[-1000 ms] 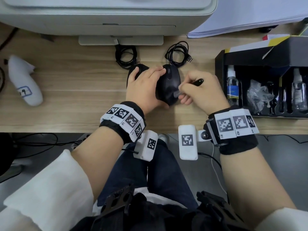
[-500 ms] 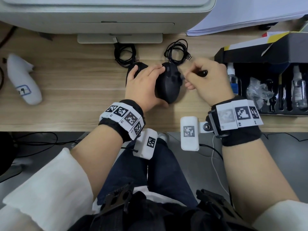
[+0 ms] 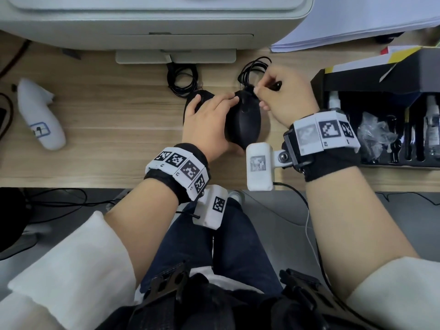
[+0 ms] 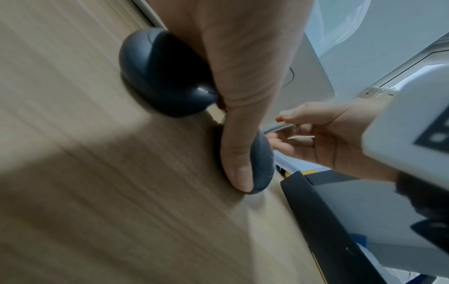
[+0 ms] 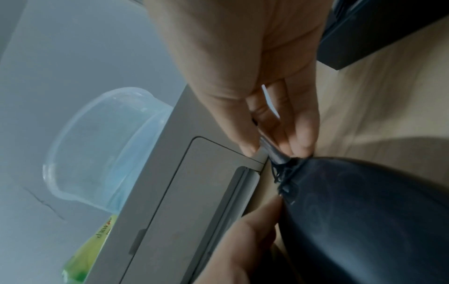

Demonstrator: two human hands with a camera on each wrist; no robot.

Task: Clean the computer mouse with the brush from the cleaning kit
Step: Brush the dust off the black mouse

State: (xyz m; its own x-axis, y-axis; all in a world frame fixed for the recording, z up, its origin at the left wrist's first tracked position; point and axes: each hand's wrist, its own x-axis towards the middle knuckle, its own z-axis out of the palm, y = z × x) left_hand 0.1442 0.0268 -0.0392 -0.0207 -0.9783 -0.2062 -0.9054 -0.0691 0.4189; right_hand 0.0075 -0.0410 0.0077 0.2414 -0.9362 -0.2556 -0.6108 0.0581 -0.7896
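A black computer mouse [image 3: 242, 120] lies on the wooden desk [image 3: 107, 129]. My left hand [image 3: 214, 115] grips it from the left, thumb along its near side [image 4: 238, 153]. My right hand [image 3: 262, 96] pinches a thin brush [image 3: 276, 85] like a pen. The brush's dark bristles [image 5: 284, 173] press on the mouse's far end [image 5: 364, 211], just past the grey ferrule [image 5: 277, 155]. A second black mouse [image 3: 197, 96] sits under my left fingers [image 4: 160, 76].
The black cleaning kit box [image 3: 381, 86] stands open at the right with spray bottles [image 3: 432, 129] and crumpled plastic. A printer [image 3: 142, 25] lines the back edge, with two coiled cables [image 3: 182, 79] before it. A white device [image 3: 40, 115] lies far left. Papers [image 3: 357, 20] are stacked back right.
My right hand has carried the brush from the mouse's right side up to its far end. The left hand keeps its hold on the mouse.
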